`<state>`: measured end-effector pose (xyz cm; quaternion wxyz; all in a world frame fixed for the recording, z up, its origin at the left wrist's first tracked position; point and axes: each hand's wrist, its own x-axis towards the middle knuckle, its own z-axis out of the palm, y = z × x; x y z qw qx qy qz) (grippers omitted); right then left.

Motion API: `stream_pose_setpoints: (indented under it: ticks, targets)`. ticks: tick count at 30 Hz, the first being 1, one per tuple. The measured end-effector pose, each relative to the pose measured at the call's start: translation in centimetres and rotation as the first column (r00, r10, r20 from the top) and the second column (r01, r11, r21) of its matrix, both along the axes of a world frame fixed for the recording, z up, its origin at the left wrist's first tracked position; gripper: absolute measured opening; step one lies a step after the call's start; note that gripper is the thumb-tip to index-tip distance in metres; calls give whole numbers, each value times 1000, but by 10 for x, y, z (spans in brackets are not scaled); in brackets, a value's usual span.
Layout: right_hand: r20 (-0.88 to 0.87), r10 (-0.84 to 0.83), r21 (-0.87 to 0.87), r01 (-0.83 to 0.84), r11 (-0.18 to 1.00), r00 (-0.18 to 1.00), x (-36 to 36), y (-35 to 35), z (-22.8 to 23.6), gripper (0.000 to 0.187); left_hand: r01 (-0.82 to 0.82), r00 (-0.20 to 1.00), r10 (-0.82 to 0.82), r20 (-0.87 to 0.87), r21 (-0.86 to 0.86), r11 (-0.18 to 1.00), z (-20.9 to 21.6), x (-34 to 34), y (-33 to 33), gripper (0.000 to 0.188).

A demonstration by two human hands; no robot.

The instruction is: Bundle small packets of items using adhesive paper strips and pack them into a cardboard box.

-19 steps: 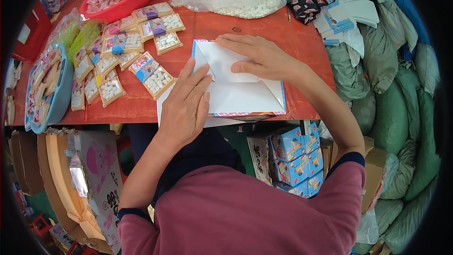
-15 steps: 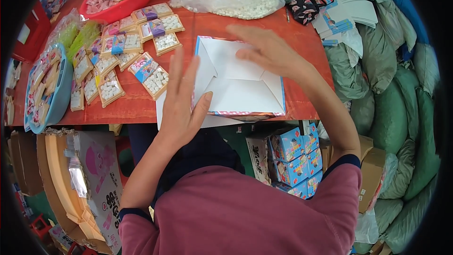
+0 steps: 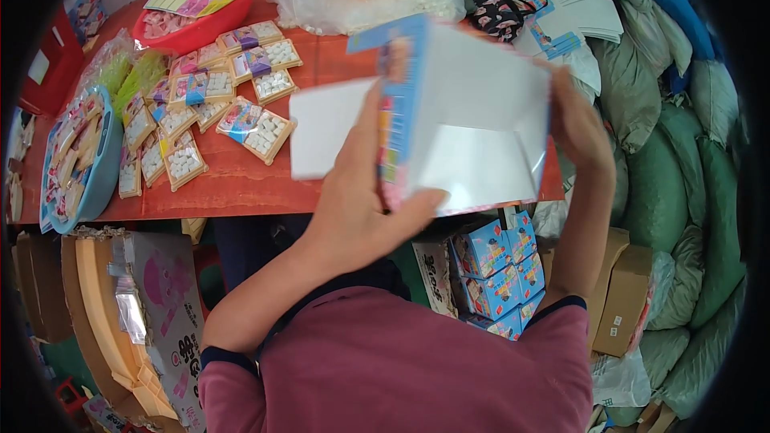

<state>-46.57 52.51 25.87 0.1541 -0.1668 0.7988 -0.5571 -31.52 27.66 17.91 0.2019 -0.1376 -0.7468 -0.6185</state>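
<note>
An open cardboard box (image 3: 480,100), white inside and printed blue and pink outside, is tilted above the red table's front part. My left hand (image 3: 359,188) grips its left wall, with the thumb at the lower front edge. Around the right side curls my right hand (image 3: 581,124); the box hides part of its fingers. Left of the box, a flat white sheet (image 3: 325,127) lies on the table, partly covered by my left hand. The nearest small tray pack of white pieces (image 3: 257,130) lies left of that sheet.
Several more tray packs (image 3: 183,159) lie beside a blue basket (image 3: 108,160). Behind stand a red basin (image 3: 210,30) and a clear bag of white pieces (image 3: 301,0). Stacked blue boxes (image 3: 489,252) are below the table edge; green sacks (image 3: 662,172) fill the right.
Both hands have come down onto the box and now hold it by its sides. It has been lifted, tilted and shifted right, baring more of the white sheet.
</note>
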Motion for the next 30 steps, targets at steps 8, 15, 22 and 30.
stream_pose_setpoints:
  ticks: [8, 15, 22, 30]
  targets:
    - [-335, -308, -353, 184, 917, 890, 10, 44, -25, 76, -643, 579, 50, -814, -418, 641, -21, -45, 46, 59]
    - [114, -65, -85, 75, 994, 991, -20, 0, -128, 79, -370, 900, -50, -433, -821, 434, -130, -78, 14, 67]
    - [-89, -168, -40, 165, 985, 982, -21, -33, -135, 65, -518, 851, 4, -525, -838, 170, -124, -86, 44, 55]
    - [54, -376, -289, 375, 881, 925, -37, -11, -160, 65, -199, 974, 34, -223, -919, -340, -99, -91, 76, 48]
